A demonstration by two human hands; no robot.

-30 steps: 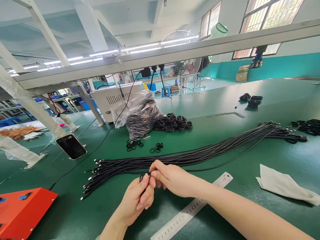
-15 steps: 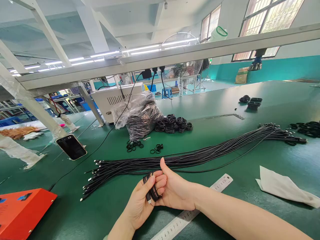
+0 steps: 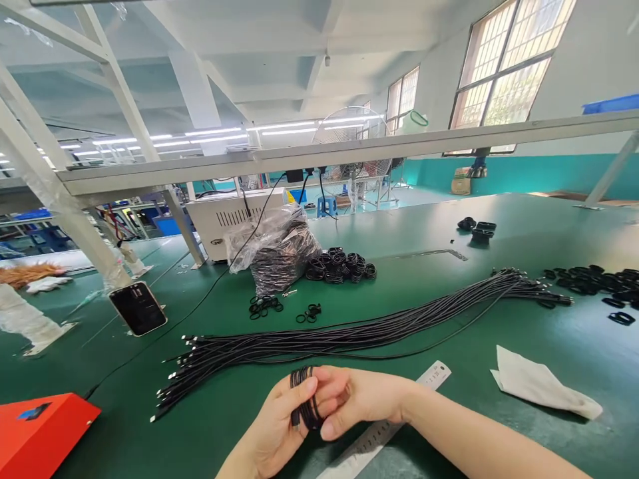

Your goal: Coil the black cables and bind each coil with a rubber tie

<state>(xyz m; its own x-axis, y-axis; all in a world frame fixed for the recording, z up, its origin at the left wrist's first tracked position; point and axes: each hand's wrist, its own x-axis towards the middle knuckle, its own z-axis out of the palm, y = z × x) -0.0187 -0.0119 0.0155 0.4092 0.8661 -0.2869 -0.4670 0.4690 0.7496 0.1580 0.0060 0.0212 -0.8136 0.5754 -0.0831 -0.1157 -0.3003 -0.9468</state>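
While left fingers (image 3: 301,394) hold coiled cable (image 3: 310,414) | right thumb (image 3: 337,424) has lowered

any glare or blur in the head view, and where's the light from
Head view: light from the large window, upper right, and ceiling tubes; head view: pale sheen on the green tabletop, right side; head view: no strong blur, though lower loops of the black cable in the left hand merge darkly.

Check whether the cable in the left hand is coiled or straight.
Coiled: the cable shows several loops side by side, held in the left hand.
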